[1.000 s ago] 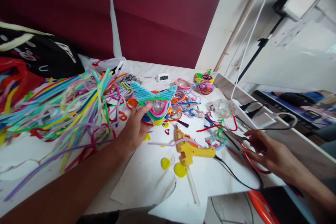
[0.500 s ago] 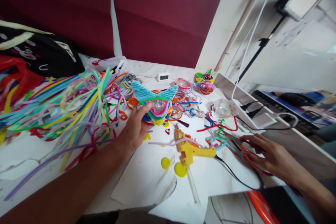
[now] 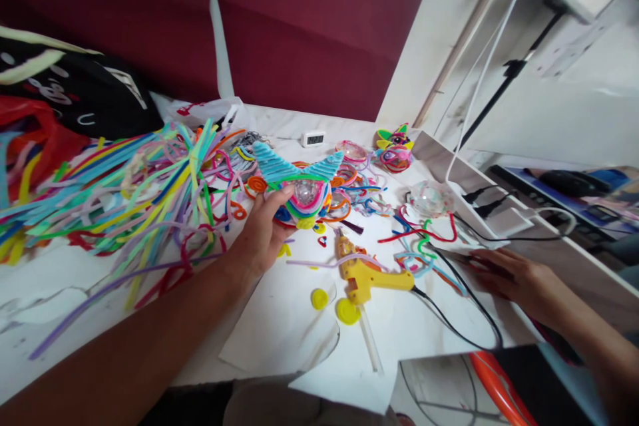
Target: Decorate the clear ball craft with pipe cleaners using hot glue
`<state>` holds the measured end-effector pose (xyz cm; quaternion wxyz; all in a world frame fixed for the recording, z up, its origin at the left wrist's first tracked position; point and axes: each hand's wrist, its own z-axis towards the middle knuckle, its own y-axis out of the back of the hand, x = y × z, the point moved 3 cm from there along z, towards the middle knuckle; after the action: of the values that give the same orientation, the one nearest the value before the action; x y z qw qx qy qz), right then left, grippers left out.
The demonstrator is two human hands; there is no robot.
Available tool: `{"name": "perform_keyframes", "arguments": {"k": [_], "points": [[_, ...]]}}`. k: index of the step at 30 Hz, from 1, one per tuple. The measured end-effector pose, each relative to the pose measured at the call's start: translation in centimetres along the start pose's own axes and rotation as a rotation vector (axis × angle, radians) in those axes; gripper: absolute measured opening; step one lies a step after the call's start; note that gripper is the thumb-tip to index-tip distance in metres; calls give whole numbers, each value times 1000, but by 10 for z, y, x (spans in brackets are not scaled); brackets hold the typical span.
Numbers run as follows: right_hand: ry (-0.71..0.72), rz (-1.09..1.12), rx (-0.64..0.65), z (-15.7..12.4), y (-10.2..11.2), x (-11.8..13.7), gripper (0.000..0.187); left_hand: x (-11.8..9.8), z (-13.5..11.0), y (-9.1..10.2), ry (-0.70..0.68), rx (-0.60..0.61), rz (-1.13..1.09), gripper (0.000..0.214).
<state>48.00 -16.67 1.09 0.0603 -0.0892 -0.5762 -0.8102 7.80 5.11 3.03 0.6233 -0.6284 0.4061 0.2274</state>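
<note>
My left hand (image 3: 259, 236) is closed on a craft figure (image 3: 302, 193) made of coiled pipe cleaners in many colours, with two light-blue pointed ears and a clear faceted dome in its middle. It holds the figure just above the white table (image 3: 409, 326). My right hand (image 3: 509, 276) lies flat on the table at the right, fingers stretched over a pair of scissors whose blade tip (image 3: 449, 254) pokes out to the left. A yellow glue gun (image 3: 372, 276) with a black cord lies between the hands.
A big heap of loose pipe cleaners (image 3: 124, 186) covers the left of the table. Curled scraps, a clear dome (image 3: 432, 198), another finished figure (image 3: 394, 150), a small clock (image 3: 313, 139) and two yellow discs (image 3: 319, 298) lie about. Plugs and cables (image 3: 499, 219) sit at the right edge.
My right hand has lowered the red-handled scissors onto the table and flattened over them. My left hand keeps holding the figure, almost still. The view has shifted a little.
</note>
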Motion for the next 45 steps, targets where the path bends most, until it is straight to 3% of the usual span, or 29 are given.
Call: {"name": "perform_keyframes", "arguments": {"k": [4, 5, 8, 11, 18, 22, 27, 32, 39, 42, 45], "points": [[33, -121, -70, 7, 12, 38, 22, 2, 2, 0, 4, 3, 6, 41], [47, -129, -36, 10, 12, 51, 22, 2, 2, 0, 1, 9, 3, 42], [206, -23, -93, 19, 10, 96, 23, 2, 1, 0, 3, 24, 0, 42], [331, 29, -51, 24, -1, 132, 21, 2, 1, 0, -2, 28, -4, 40], [446, 30, 27, 20, -21, 178, 28, 0, -1, -1, -13, 58, -21, 44], [570, -103, 32, 27, -28, 198, 32, 0, -1, -1, -10, 56, -18, 45], [711, -258, -27, 38, -44, 204, 39, 3, 0, 2, 20, 41, -10, 43], [721, -229, -5, 44, -55, 202, 44, 3, 0, 5, 10, 61, -36, 49], [741, -177, -90, 51, -26, 202, 50, 3, -2, 4, 14, 67, -55, 52], [694, -136, 1, 50, -19, 184, 60, 4, -1, 5, 21, 79, -69, 52], [510, -19, 197, 50, -17, 154, 69, 4, 1, 7, 16, 74, -88, 56]]}}
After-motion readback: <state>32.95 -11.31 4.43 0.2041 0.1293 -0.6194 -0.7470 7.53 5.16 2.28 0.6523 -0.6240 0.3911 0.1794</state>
